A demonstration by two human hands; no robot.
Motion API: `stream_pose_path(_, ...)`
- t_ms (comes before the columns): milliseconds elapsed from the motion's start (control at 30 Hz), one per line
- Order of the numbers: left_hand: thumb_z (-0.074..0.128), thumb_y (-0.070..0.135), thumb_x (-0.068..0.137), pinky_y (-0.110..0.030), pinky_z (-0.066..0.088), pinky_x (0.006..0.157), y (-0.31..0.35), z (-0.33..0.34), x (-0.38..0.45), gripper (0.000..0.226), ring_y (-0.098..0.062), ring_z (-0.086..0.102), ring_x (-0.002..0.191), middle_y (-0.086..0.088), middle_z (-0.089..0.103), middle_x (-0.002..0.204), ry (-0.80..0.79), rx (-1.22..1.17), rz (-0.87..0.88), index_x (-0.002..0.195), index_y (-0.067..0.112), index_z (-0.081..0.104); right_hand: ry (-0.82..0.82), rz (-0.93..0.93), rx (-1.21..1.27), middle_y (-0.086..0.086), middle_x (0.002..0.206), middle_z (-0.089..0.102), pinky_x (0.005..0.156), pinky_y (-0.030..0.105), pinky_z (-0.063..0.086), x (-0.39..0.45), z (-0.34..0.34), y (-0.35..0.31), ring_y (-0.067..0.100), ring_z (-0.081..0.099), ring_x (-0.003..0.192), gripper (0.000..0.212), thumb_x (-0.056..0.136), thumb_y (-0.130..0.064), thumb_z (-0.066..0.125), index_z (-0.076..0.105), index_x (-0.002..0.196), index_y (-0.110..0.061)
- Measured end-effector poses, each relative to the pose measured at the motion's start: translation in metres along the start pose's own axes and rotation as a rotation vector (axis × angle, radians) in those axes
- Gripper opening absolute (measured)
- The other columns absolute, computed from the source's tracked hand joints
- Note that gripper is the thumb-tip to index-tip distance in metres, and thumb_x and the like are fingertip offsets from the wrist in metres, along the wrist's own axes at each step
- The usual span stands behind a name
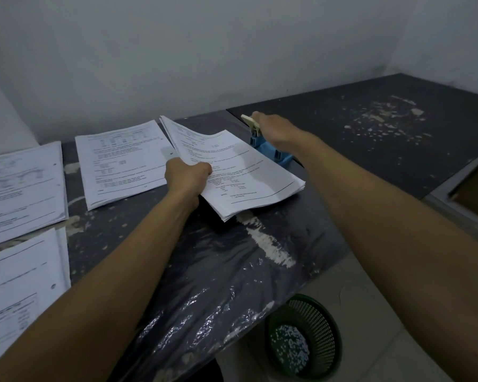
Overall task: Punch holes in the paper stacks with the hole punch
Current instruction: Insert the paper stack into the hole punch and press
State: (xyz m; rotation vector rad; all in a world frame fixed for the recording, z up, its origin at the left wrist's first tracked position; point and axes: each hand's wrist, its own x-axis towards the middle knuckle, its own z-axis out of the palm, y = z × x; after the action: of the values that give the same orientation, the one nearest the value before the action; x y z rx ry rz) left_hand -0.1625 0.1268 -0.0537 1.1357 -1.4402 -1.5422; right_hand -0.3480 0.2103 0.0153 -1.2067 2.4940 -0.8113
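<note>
Your left hand [188, 175] pinches the stack [240, 172] at desk [204, 257] centre; at two o'clock of it, your right hand [276, 130] rests on the punch [271, 150] lever, fingers seemingly curled over it.

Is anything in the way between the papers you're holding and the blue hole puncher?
Nothing visible is. The left hand grips the paper stack, whose far edge already lies right beside the blue hole punch. The right hand rests on the punch's cream lever, above that edge, not blocking it.
</note>
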Motion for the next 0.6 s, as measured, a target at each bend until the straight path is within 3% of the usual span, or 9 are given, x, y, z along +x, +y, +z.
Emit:
stream_pose_path(67,0.07,-0.002,0.077,-0.044,0.063,0.076,0.005,-0.004,0.001,0.036,-0.027,0.07,0.09,-0.007,0.071,0.108,-0.001,0.026,-0.003,0.112,0.005,0.068,0.003,-0.003,0.038,0.003,0.083,0.053,0.073,0.039,0.035,-0.003,0.0,-0.001,0.019,0.047,0.074,0.049,0.101,-0.056,0.02,0.051,0.083,-0.021)
stream_pose_path(100,0.07,-0.001,0.077,-0.044,0.063,0.075,0.008,-0.005,0.001,0.038,-0.028,0.07,0.09,-0.007,0.071,0.109,-0.007,0.026,-0.013,0.114,0.004,0.066,-0.007,0.003,0.069,0.005,0.1,0.062,0.08,0.039,0.037,-0.003,0.0,-0.001,0.022,0.055,0.087,0.063,0.096,-0.067,0.021,0.062,0.097,-0.019)
stream_pose_path(167,0.071,-0.002,0.076,-0.043,0.063,0.074,0.013,-0.005,0.001,0.04,-0.029,0.07,0.089,-0.008,0.069,0.109,-0.007,0.018,-0.037,0.115,0.003,0.064,-0.034,-0.018,0.081,0.006,0.136,0.058,0.09,0.039,0.038,-0.004,-0.001,0.0,0.024,0.056,0.111,0.068,0.092,-0.069,0.034,0.059,0.131,-0.019)
stream_pose_path(233,0.07,-0.003,0.076,-0.043,0.063,0.073,0.016,-0.002,0.0,0.039,-0.029,0.07,0.088,-0.007,0.068,0.108,-0.006,0.008,-0.05,0.114,0.005,0.062,-0.039,-0.067,0.046,0.007,0.125,0.063,0.076,0.034,0.042,-0.004,-0.002,0.003,0.015,0.057,0.088,0.05,0.09,-0.047,0.056,0.059,0.13,-0.018)
stream_pose_path(300,0.07,-0.004,0.076,-0.039,0.063,0.069,0.019,0.0,-0.002,0.037,-0.027,0.07,0.086,-0.007,0.067,0.104,-0.014,-0.007,-0.058,0.109,0.008,0.057,-0.042,-0.076,0.026,0.004,0.106,0.064,0.068,0.032,0.041,-0.003,-0.003,0.002,0.01,0.052,0.075,0.045,0.087,-0.032,0.061,0.058,0.128,-0.014)
stream_pose_path(400,0.07,-0.003,0.077,-0.031,0.061,0.061,0.025,0.004,-0.002,0.038,-0.023,0.068,0.083,-0.005,0.064,0.098,-0.012,-0.024,-0.07,0.109,0.008,0.052,-0.065,-0.061,-0.007,0.0,0.098,0.055,0.074,0.035,0.043,-0.003,-0.004,-0.002,0.013,0.049,0.079,0.047,0.091,-0.039,0.054,0.056,0.13,-0.013)
stream_pose_path(500,0.067,-0.002,0.078,-0.035,0.062,0.067,0.033,0.008,-0.003,0.039,-0.024,0.067,0.084,-0.005,0.06,0.095,-0.017,-0.032,-0.096,0.111,0.007,0.047,-0.086,-0.038,0.013,0.003,0.095,0.057,0.073,0.038,0.039,-0.002,-0.005,-0.004,0.015,0.047,0.08,0.053,0.088,-0.046,0.054,0.056,0.127,-0.01)
stream_pose_path(600,0.064,-0.004,0.08,-0.024,0.055,0.046,0.042,0.013,-0.006,0.036,-0.021,0.065,0.076,-0.004,0.057,0.088,-0.028,-0.04,-0.095,0.108,0.008,0.043,-0.099,-0.034,0.045,0.013,0.119,0.059,0.083,0.041,0.042,-0.003,-0.006,-0.005,0.022,0.055,0.094,0.057,0.091,-0.047,0.05,0.054,0.133,-0.009)
